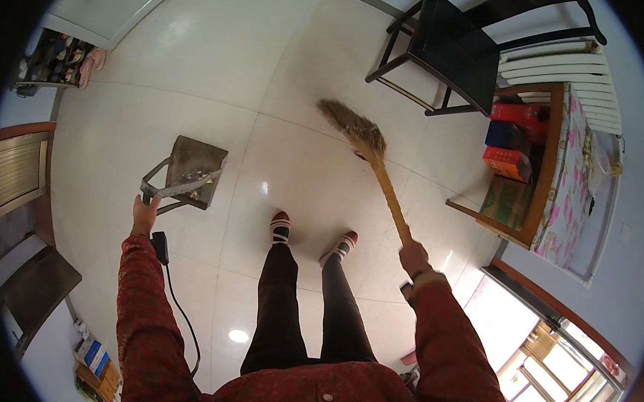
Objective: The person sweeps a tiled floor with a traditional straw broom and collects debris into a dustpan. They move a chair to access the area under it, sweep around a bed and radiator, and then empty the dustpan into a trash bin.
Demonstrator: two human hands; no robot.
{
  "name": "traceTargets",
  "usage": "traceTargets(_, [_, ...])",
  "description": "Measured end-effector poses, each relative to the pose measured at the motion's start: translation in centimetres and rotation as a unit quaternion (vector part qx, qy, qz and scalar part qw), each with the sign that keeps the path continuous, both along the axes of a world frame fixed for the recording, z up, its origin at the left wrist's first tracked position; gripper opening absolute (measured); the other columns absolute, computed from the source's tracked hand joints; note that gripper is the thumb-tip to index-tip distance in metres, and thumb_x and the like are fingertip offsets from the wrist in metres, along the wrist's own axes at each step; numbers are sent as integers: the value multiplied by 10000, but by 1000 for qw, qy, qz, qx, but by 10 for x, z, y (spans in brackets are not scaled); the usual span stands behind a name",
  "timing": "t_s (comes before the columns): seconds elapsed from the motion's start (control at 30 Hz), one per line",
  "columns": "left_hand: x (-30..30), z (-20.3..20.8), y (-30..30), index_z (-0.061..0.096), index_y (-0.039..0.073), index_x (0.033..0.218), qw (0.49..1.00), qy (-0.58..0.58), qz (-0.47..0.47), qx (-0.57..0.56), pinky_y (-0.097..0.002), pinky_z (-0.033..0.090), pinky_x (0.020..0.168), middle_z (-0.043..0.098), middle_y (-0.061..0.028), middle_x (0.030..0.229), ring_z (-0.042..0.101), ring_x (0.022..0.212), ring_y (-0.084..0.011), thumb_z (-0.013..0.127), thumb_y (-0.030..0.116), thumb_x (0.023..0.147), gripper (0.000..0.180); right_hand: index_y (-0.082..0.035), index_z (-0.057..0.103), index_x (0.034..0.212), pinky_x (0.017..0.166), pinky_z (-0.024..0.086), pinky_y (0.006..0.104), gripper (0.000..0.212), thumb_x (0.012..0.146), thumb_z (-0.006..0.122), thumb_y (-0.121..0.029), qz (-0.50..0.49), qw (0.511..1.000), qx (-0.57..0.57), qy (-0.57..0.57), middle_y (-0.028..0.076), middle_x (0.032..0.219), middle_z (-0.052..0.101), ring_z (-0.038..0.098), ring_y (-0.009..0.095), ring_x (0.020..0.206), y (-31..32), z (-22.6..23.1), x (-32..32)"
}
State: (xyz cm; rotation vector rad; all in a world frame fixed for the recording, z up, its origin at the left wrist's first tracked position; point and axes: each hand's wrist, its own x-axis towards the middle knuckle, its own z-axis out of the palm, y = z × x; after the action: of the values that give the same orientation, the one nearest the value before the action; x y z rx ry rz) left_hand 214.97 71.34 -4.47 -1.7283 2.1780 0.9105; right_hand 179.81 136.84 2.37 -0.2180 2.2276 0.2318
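Observation:
My left hand (144,214) is closed round the metal handle of a dustpan (179,165), out to the left. Bits of debris (199,177) lie in the pan, near its handle bar. On the right, my right hand (414,259) grips the yellowish stick of a straw broom (388,189). The broom's frayed brown head (356,127) points away from me over the tiled floor, to the right of the dustpan and apart from it. Whether its bristles touch the tiles I cannot tell.
A black chair (451,42) stands at the far right by a white radiator (594,81). Nearer is a wooden cabinet (556,162) with red boxes (508,162) and a flowered cover. A shoe rack (54,59) is at the far left. A cord hangs beside my left arm.

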Motion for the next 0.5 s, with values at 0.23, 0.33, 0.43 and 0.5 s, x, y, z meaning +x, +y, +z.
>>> traceTargets(0.23, [-12, -14, 5, 598, -79, 1022, 1000, 20, 20, 6, -372, 498, 796, 675, -166, 982, 648, 900, -266, 765, 343, 753, 527, -247, 335, 1441, 651, 493, 518, 650, 840, 532, -102, -1, 995, -75, 63, 215, 809, 654, 641, 401, 736, 63, 106, 31])
traceTargets(0.33, [-28, 2, 15, 599, -85, 1011, 999, 34, 16, 3, -381, 503, 803, 676, -186, 980, 655, 907, -294, 785, 359, 726, 560, -220, 355, 1429, 638, 496, 514, 609, 859, 556, -145, -8, 995, -76, 68, 204, 766, 644, 640, 387, 714, 35, 110, 33])
traceTargets(0.43, [-49, 7, 33, 589, -91, 1016, 999, 25, 14, 17, -392, 502, 796, 668, -200, 977, 651, 903, -302, 790, 433, 701, 643, -201, 449, 1309, 656, 503, 511, 434, 894, 575, -216, 57, 992, -76, 87, 187, 774, 643, 639, 383, 731, -17, 71, 12])
traceTargets(0.5, [-57, 11, 45, 591, -87, 997, 1000, -4, 1, -1, -393, 502, 774, 661, -206, 965, 650, 875, -294, 782, 496, 688, 687, -206, 389, 1377, 641, 494, 525, 483, 919, 541, -227, 74, 979, -166, 95, 201, 757, 627, 624, 407, 712, -57, 34, -9])
